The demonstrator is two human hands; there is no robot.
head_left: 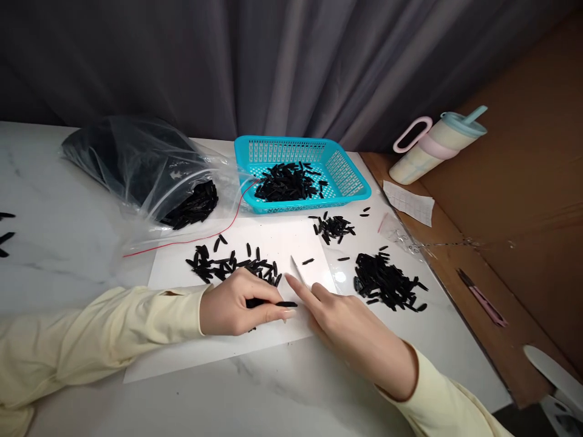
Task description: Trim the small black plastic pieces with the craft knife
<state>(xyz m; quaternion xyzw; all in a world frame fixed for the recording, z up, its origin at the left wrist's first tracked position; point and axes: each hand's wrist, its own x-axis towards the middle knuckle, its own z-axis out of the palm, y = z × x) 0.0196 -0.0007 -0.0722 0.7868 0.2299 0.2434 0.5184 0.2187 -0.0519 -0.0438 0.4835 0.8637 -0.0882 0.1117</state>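
My left hand [243,303] pinches a slim black piece [286,304] between thumb and forefinger, over a white paper sheet [159,358]. Close to it on the right, my right hand [341,315] is closed on a thin, pale pointed tool [298,269]; its tip points away from me, and its exact kind does not show clearly. Just beyond my left hand lies a loose spread of black pieces [228,264]. A single black piece [308,261] rests right of the tool tip. Farther right are a larger black pile [385,279] and a smaller heap [334,227].
A blue perforated basket [350,176] holds more black pieces. Left of it, an open clear zip bag [136,164] spills some out. On the brown board at right are a tumbler [426,149], a paper slip [410,202] and a pink-handled tool [487,306].
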